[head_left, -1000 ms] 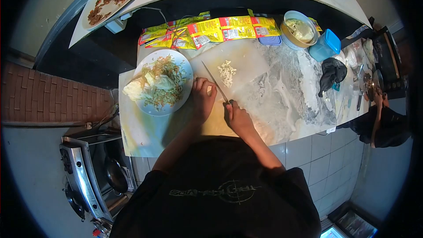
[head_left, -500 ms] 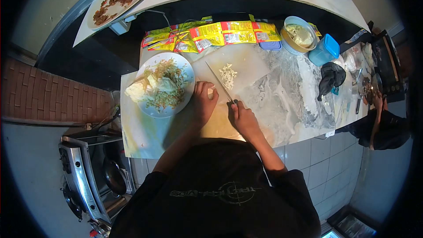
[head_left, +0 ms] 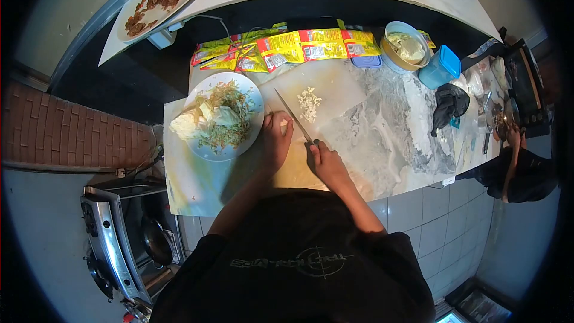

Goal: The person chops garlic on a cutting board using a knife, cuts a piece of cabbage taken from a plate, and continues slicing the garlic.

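My right hand (head_left: 329,166) is closed around the handle of a kitchen knife (head_left: 292,113), its blade slanting up and left over the cutting board. Just left of the blade, my left hand (head_left: 277,142) has its fingers curled on a small pale piece of food (head_left: 284,124), too small to name. Finely chopped pale bits (head_left: 308,105) lie in a little heap on the whitish cutting board (head_left: 345,87), right of the blade. Close beside my left hand stands a white plate (head_left: 216,154) with shredded greens (head_left: 241,106) and a pale cabbage chunk (head_left: 184,125).
Yellow and red sachets (head_left: 302,46) line the table's back edge. Farther right are a bowl (head_left: 390,54), a blue-lidded container (head_left: 439,69) and a black plastic bag (head_left: 449,107). A plate of brown food (head_left: 161,15) rests on the shelf. Another person (head_left: 520,173) works at far right.
The knife tip has shifted slightly left and down, with my right hand a little lower. My left hand has drawn slightly left with the pale piece.
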A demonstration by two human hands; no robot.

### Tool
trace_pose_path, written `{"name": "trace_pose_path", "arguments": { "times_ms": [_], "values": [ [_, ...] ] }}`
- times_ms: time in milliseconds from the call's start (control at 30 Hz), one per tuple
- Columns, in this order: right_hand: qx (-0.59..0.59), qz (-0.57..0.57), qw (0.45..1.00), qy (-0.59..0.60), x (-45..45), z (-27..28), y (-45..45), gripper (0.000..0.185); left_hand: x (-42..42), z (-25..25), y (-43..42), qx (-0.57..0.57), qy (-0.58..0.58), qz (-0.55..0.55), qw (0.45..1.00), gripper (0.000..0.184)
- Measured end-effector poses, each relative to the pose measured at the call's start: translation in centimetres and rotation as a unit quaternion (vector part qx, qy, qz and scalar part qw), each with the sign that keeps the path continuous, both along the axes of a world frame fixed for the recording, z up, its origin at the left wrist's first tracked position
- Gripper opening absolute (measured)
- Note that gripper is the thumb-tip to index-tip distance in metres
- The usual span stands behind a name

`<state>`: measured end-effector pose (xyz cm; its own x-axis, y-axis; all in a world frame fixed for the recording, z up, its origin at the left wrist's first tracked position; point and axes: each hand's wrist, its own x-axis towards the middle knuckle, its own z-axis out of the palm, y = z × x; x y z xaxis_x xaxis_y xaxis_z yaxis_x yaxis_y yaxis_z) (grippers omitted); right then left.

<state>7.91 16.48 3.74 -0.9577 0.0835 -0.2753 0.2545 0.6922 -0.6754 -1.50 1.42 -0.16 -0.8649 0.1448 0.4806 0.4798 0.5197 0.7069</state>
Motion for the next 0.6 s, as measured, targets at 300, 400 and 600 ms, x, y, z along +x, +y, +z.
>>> {"name": "trace_pose_path", "arguments": {
  "times_ms": [300,400,600],
  "values": [
    [0.03,0.005,1.0,0.003,0.1,-0.7,-0.1,0.039,-0.4,-1.0,0.2,0.069,-0.038,0.0,0.997,0.023],
    [0.027,0.029,0.999,0.0,-0.3,-0.4,0.3,0.039,-0.4,-0.9,0.3,0.084,-0.051,-0.003,0.995,0.023],
    [0.121,0.041,0.992,0.011,-1.2,0.7,-0.1,0.038,-0.4,-1.1,0.2,0.038,0.002,0.014,0.999,0.022]
  ]
}}
